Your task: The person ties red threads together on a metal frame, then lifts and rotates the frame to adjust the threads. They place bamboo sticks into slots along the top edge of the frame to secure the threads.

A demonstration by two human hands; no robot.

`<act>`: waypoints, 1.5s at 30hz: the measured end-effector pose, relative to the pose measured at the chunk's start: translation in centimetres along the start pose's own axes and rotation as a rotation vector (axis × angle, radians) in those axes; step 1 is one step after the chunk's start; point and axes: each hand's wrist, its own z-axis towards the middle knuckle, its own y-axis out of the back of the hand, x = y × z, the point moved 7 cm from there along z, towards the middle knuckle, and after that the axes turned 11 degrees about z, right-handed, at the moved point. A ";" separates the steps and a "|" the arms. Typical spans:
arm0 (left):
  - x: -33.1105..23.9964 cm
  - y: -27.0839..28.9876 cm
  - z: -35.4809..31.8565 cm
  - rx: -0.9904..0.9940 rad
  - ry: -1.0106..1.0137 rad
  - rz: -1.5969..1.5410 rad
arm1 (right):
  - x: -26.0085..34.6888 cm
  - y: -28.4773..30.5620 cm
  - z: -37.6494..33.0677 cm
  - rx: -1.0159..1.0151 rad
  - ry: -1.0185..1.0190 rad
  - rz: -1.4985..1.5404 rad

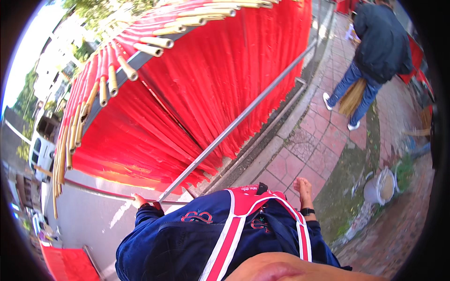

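Beside the front left corner of a rack, my left hand [139,200] is closed on a thin end rail [101,191]. My right hand [303,186] hangs at my side above the paving, fingers stretched out and holding nothing. Long red sheets [201,70] drape over the rack in close folds, down almost to the ground. Hollow bamboo poles [157,42] carry them at the top, their cut ends sticking out toward me. A grey metal side rail [234,124] slants along the sheets from the near corner to the far right.
A kerb [281,133] runs along the rack's right side. Ahead on the pink paving [323,136], a person [382,42] in dark clothes stands by a straw broom [352,96]. A white bucket [380,187] is at right. A white vehicle [42,152] stands far left.
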 end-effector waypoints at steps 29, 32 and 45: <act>-30.9 30.3 -21.8 -0.790 -0.875 -0.414 | 44.2 -39.1 -20.3 1.413 1.522 -0.005; -32.6 32.0 -20.9 -0.738 -0.972 -0.572 | 44.2 -40.4 -26.4 1.474 1.792 -0.062; -34.2 33.8 -16.9 -0.563 -1.116 -0.624 | 42.4 -49.4 -40.7 1.266 2.169 -0.224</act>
